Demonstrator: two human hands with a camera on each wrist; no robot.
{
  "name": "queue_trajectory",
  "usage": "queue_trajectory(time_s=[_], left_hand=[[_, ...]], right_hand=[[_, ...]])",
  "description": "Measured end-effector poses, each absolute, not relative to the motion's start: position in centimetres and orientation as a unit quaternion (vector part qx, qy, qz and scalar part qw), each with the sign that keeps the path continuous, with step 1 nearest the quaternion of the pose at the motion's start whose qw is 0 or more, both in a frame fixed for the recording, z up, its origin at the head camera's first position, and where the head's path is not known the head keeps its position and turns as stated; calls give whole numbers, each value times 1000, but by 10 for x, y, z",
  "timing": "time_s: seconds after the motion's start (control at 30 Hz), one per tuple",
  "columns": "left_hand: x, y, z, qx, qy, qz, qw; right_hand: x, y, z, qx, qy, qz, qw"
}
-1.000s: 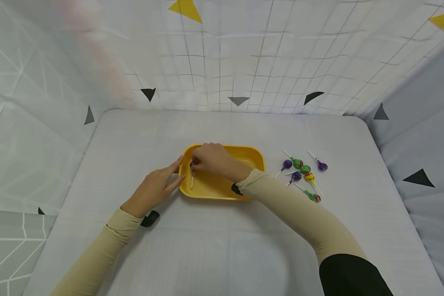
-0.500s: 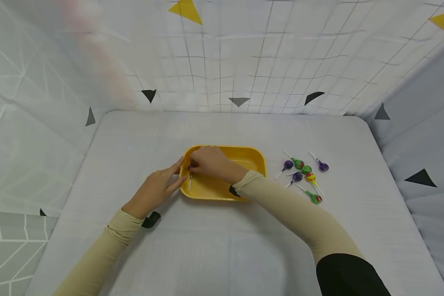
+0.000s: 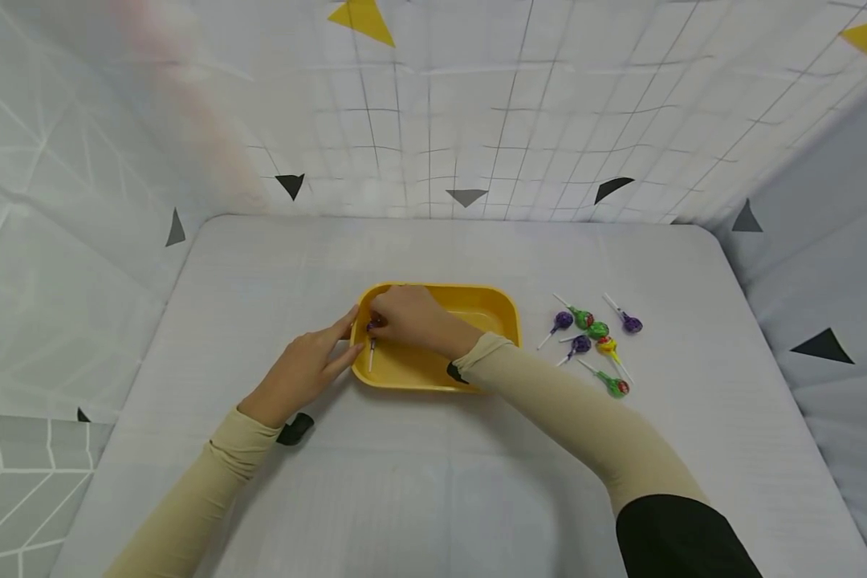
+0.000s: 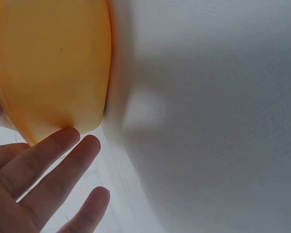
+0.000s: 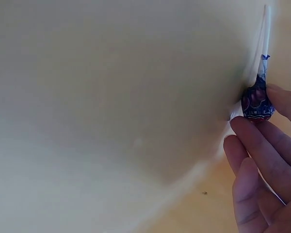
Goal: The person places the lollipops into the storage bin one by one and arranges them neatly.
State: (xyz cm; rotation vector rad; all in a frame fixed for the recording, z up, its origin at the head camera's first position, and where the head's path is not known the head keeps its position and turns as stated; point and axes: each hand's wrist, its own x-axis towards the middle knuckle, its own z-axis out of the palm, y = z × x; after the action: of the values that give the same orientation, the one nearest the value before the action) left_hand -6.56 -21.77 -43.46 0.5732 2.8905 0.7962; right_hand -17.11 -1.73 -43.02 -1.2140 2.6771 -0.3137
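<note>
A yellow tray [image 3: 415,369] lies on the white-covered table. Inside it, at the left end, my right hand [image 3: 419,321] pinches a purple-wrapped lollipop [image 5: 257,104] by its candy head, thumb on one side and fingertips on the other. Its white stick points toward the near edge in the head view. My left hand [image 3: 299,369] touches the tray's left end from outside, its fingers fairly straight against the wall, as the left wrist view shows up close. Part of the lollipop head is hidden by the right hand in the head view.
Right of the tray, several lollipops lie loosely grouped: a green one [image 3: 616,387], a yellow one [image 3: 607,346] and purple ones, among others. One purple lollipop [image 3: 632,324] lies a little apart at the right. A white grid-patterned curtain [image 3: 433,104] closes off the table's back.
The right hand, with the lollipop in its pinch, has shifted slightly left toward the tray's end wall, then stayed nearly still. The left hand keeps its place at the tray.
</note>
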Motion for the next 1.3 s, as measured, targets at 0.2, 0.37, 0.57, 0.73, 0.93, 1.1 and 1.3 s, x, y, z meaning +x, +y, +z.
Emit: queue_trajectory(time_s=[0.2, 0.37, 0.57, 0.73, 0.93, 1.1, 1.3], left_hand=[[-65, -217, -434, 183, 947, 262, 46], [-65, -216, -434, 183, 947, 261, 44], [-65, -217, -435, 187, 944, 268, 41], [-66, -217, -437, 186, 944, 269, 39], [-66, -218, -439, 185, 945, 268, 36], [-65, -218, -439, 183, 945, 268, 37], [-66, -216, -437, 178, 947, 263, 43]], right_hand=[[-172, -16, -431, -408, 902, -110, 93], [-172, -15, -430, -409, 901, -112, 93], [-173, -13, -428, -410, 899, -116, 105], [-171, -10, -423, -404, 900, -119, 108], [-168, -4, -412, -401, 900, -132, 111], [-167, 6, -405, -390, 906, -130, 103], [-166, 24, -397, -379, 912, -133, 80]])
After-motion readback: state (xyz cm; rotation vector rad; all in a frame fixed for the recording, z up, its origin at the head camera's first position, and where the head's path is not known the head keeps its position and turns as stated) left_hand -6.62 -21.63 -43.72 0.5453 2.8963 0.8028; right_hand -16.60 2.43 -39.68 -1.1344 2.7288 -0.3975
